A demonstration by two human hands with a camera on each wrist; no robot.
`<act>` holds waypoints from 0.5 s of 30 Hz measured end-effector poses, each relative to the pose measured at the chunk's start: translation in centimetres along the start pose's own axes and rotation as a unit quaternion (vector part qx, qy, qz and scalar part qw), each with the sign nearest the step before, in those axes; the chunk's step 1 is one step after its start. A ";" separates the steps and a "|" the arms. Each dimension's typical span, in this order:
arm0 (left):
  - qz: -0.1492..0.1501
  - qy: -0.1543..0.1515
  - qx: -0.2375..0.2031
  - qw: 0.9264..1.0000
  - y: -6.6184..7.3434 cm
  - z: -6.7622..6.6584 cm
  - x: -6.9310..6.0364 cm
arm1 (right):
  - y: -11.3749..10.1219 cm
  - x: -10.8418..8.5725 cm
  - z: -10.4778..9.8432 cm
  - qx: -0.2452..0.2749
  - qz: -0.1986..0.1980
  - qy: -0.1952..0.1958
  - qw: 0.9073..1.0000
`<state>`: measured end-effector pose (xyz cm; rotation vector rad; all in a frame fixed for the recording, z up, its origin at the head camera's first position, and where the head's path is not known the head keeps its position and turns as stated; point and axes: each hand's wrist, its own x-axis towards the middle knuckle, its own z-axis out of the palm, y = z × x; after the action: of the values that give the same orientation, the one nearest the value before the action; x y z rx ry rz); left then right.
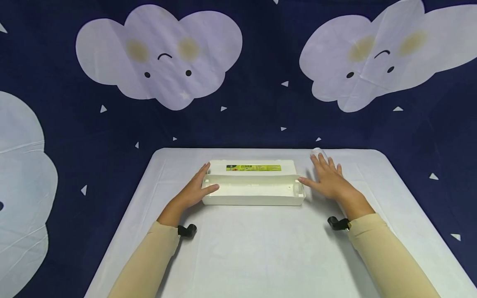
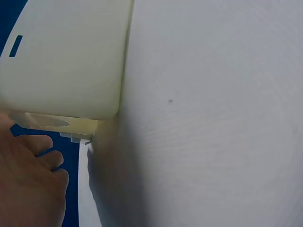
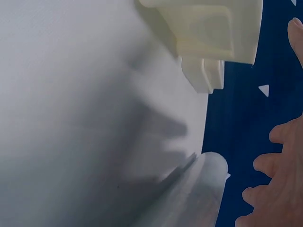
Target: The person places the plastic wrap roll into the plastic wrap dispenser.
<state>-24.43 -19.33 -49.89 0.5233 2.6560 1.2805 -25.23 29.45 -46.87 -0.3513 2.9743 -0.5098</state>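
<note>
Head view: spread right hand point(image 1: 329, 179) partly hides clear cylinder point(image 1: 317, 150); outstretched left hand point(image 1: 193, 190) overlaps box point(image 1: 254, 186).

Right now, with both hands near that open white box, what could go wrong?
The open white plastic lid of the long white plastic box might swing down onto the left hand at its left end. The translucent whitish cylinder near the right hand might roll if nudged.

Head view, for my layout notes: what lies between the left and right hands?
The open white box lies between the left hand and the right hand, as the head view shows.
</note>
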 end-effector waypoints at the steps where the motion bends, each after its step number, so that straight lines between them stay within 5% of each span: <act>1: 0.000 0.003 -0.006 1.000 -0.1 0.1 0.0 | 0.1 -0.1 0.0 0.002 0.001 0.000 1.000; 15: -0.043 0.021 -0.066 0.997 -1.2 0.7 -1.1 | 1.5 -0.9 0.0 0.021 0.024 -0.010 0.999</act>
<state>-23.48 -19.88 -51.27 0.3637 2.5716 1.4439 -24.66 31.08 -47.35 -0.2794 2.9396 -0.5583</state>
